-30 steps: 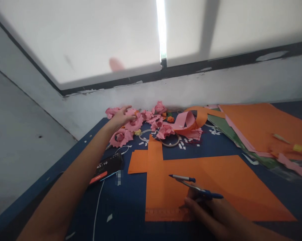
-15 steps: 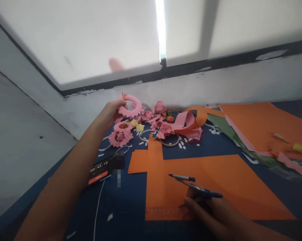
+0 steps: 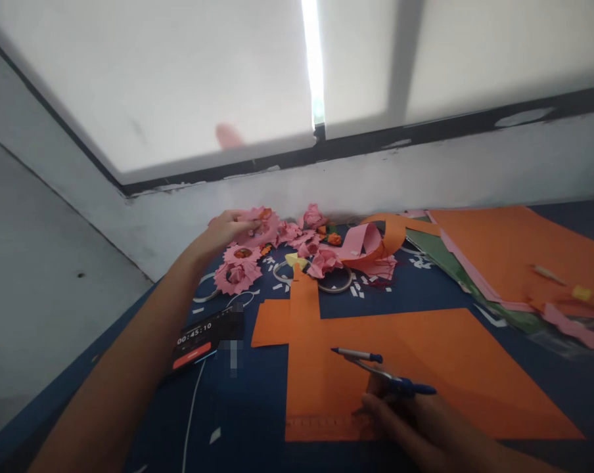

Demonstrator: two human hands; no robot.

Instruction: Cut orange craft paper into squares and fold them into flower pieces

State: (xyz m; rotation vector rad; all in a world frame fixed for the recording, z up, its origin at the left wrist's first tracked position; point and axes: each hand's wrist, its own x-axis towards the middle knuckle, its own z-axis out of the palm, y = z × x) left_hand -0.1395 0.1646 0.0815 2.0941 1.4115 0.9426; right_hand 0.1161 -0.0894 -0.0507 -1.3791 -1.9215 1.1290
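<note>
At the back left, my left hand (image 3: 228, 228) reaches to a pink paper ring (image 3: 263, 226) with a jagged edge, its fingers closed over the ring's near side. The ring is low among the pink paper flowers (image 3: 238, 272); its underside is hidden. My right hand (image 3: 405, 407) grips a drawing compass (image 3: 400, 382) with a blue and white pen (image 3: 357, 355) fixed to it. That hand rests on a large orange paper sheet (image 3: 439, 355). A clear ruler (image 3: 321, 422) lies along the sheet's near edge, and an orange strip (image 3: 304, 295) along its left side.
A phone (image 3: 198, 338) showing a timer lies by my left forearm. Metal rings (image 3: 340, 288), yellow paper pieces (image 3: 296, 261) and white scraps are scattered behind the sheet. Stacked orange paper (image 3: 518, 249) lies at the right, with a pencil stub (image 3: 548, 273) on it. A wall closes off the back.
My left hand has lowered the pink ring onto the pile of flowers. Yellow pieces have shifted right, beside the metal rings. My right hand stays in place with the compass.
</note>
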